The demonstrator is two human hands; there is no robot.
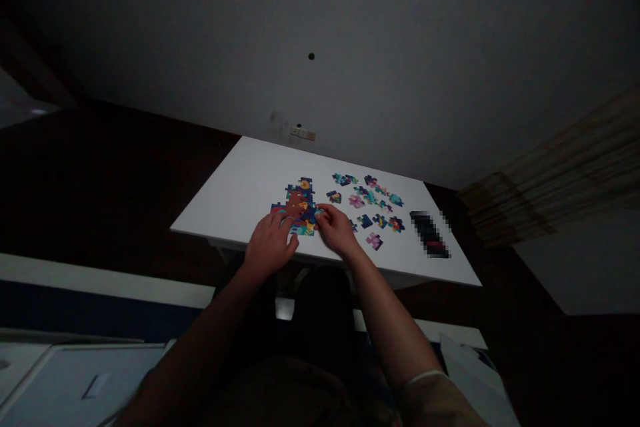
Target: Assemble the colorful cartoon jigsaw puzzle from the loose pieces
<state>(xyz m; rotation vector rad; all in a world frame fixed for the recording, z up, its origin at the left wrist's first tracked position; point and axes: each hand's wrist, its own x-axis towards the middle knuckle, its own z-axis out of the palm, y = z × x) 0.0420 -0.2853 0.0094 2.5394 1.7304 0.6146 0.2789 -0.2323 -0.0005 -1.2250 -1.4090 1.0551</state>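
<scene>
A partly joined jigsaw puzzle (296,200) in dark blue, brown and yellow lies near the front of the white table (265,160). My left hand (271,240) rests on its lower left part, fingers apart and holding nothing. At the puzzle's right edge, my right hand (338,229) pinches a small puzzle piece (319,211) between thumb and finger; the piece touches or overlaps the joined part, I cannot tell which. Loose puzzle pieces (367,195) in teal, pink and orange are spread to the right of my right hand. A pink piece (375,241) lies closest to the front edge.
A dark pixelated object (430,235) lies at the table's right end. Behind the table is a grey wall with a socket strip (303,133). A striped curtain (555,173) hangs at the right. My legs are under the table's front edge.
</scene>
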